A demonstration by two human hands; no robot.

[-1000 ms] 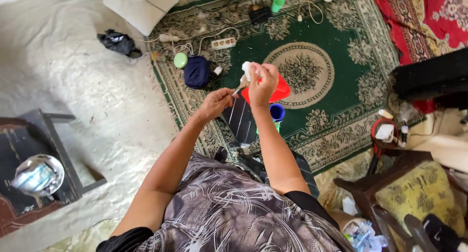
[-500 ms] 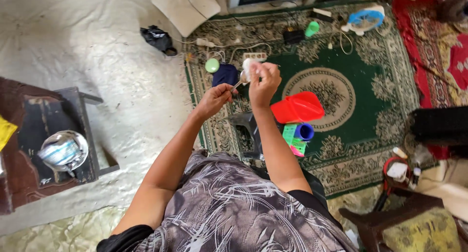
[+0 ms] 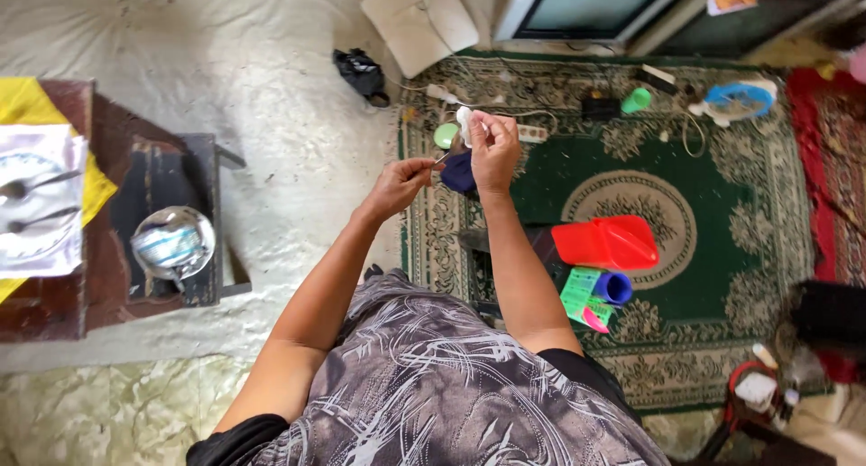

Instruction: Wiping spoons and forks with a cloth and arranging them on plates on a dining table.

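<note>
Rubbing on, my right hand (image 3: 493, 150) still pinches the white cloth (image 3: 465, 123) over the spoon (image 3: 444, 156) my left hand (image 3: 397, 184) grips, only my view swung left.

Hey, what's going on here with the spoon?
A person is standing over a patterned green rug, both hands raised in front. The left hand pinches the handle of a metal spoon, and the right hand presses a small wad of white tissue against its bowl, apparently wiping it. On the rug lie a red plastic container and a blue cup. To the left, a dark low table bears a shiny metal bowl.
</note>
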